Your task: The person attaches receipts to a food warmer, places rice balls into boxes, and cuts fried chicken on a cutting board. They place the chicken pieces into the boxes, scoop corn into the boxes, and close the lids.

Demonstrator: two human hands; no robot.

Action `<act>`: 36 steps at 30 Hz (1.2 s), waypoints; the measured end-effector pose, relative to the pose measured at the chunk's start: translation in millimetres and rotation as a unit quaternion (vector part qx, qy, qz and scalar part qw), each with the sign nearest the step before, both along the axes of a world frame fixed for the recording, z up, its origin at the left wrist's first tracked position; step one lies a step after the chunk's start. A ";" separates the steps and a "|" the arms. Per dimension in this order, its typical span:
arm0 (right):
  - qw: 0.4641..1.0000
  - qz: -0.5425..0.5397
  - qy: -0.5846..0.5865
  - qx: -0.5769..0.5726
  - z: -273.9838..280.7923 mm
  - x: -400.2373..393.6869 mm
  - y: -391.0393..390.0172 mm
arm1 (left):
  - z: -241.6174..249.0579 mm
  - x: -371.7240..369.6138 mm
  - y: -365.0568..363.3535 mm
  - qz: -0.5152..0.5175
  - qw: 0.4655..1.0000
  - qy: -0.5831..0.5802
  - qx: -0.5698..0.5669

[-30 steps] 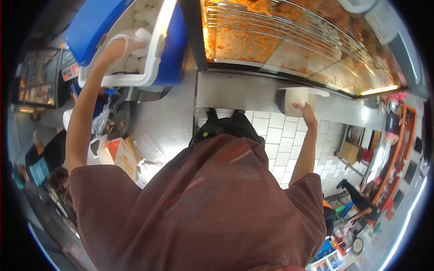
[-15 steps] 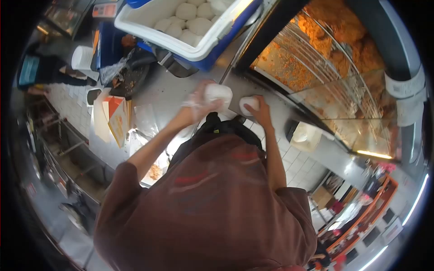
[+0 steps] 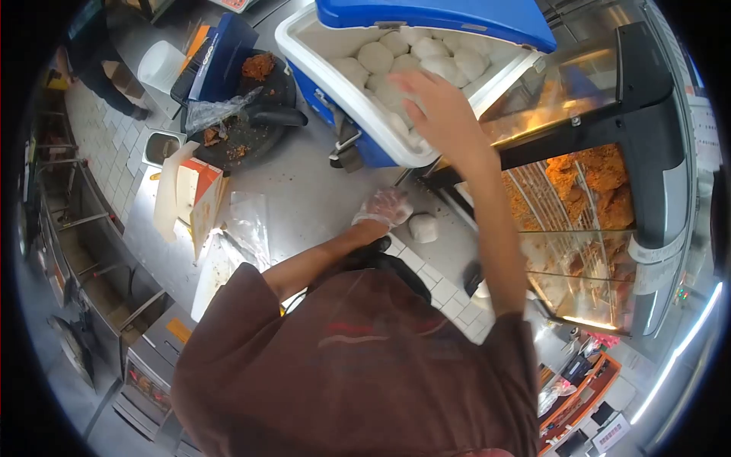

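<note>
My left hand [image 3: 384,207], in a clear plastic glove, rests low over the metal counter, its fingertips hard to make out. Just to its right lies a white round packet [image 3: 423,228]. My bare right hand [image 3: 435,107] is stretched over the open cooler [image 3: 304,65], fingers apart with nothing visible in them. Under and around it, several white round pieces [image 3: 375,57] fill the cooler. The blue lid [image 3: 457,17] stands over the cooler's far side.
A dark pan [image 3: 263,145] with brown food bits and crumpled plastic sits left of the cooler. Beyond are a white bucket [image 3: 161,67] and a person [image 3: 91,61]. An open carton [image 3: 199,194] is on the left counter; a glass display case [image 3: 579,251] with fried food stands right.
My right hand has let go of its white packet and moved up over the cooler. The other packet no longer shows in my left hand. The view has shifted, and the blue lid is now visible.
</note>
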State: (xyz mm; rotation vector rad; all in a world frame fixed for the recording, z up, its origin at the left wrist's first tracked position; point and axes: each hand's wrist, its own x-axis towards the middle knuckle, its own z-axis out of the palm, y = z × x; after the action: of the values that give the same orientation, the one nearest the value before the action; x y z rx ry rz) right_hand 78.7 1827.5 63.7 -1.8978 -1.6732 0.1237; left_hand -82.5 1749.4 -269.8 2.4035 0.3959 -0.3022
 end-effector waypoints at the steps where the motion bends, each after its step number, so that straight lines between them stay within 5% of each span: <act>1: 0.993 0.063 -0.040 -0.088 -19.9 14.8 25.4 | -14.3 -2.2 -7.7 -0.052 0.997 -0.022 0.056; 3: 0.880 0.111 -0.119 -0.446 -40.5 22.3 63.3 | 22.0 -4.6 -12.7 -0.044 0.998 -0.005 0.050; 8: 0.861 0.171 -0.119 -0.465 -42.0 20.9 67.7 | 60.9 -13.4 2.5 -0.074 0.988 -0.059 0.120; 10: 0.859 0.162 -0.121 -0.470 -42.1 21.6 71.0 | 77.6 -12.7 6.8 -0.078 0.992 0.036 0.095; 14: 0.851 0.137 -0.123 -0.493 -42.2 22.8 76.2 | 24.4 -8.3 -2.6 -0.068 0.996 -0.017 0.051; 17: 0.944 0.043 -0.095 -0.314 42.4 20.0 25.2 | -1.3 0.6 -7.3 -0.060 0.990 0.010 0.130; 20: 0.993 0.013 -0.079 -0.090 111.9 1.8 -76.3 | 11.9 2.3 -5.1 -0.034 0.996 0.018 0.081; 23: 0.980 -0.095 -0.018 -0.175 129.8 -31.1 -174.3 | 6.2 0.9 -2.2 -0.039 0.992 -0.055 0.103; 26: 0.919 -0.180 0.157 -0.315 68.1 -39.0 -254.6 | 31.4 1.3 1.5 -0.039 0.991 -0.083 0.102; 28: 0.882 -0.209 0.259 -0.334 -34.5 -29.5 -314.0 | 40.1 -8.0 6.1 0.029 0.962 -0.269 -0.018; 31: 0.775 -0.249 0.403 -0.419 -168.7 -14.5 -361.6 | 68.4 -29.1 -1.4 0.071 0.936 -0.336 0.076; 35: 0.758 -0.357 0.437 -0.327 -265.8 -22.2 -376.1 | 80.7 -42.3 -54.1 0.042 0.928 -0.365 0.061; 36: 0.819 -0.435 0.330 -0.178 -304.5 -35.9 -379.0 | 74.4 -41.5 -70.8 -0.056 0.930 -0.362 -0.008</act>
State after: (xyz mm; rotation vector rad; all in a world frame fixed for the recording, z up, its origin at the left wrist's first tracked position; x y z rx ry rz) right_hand 42.8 1448.5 -240.7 -2.3284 -0.2550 0.6625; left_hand -124.0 1678.6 -195.4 2.3252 -0.0843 0.5290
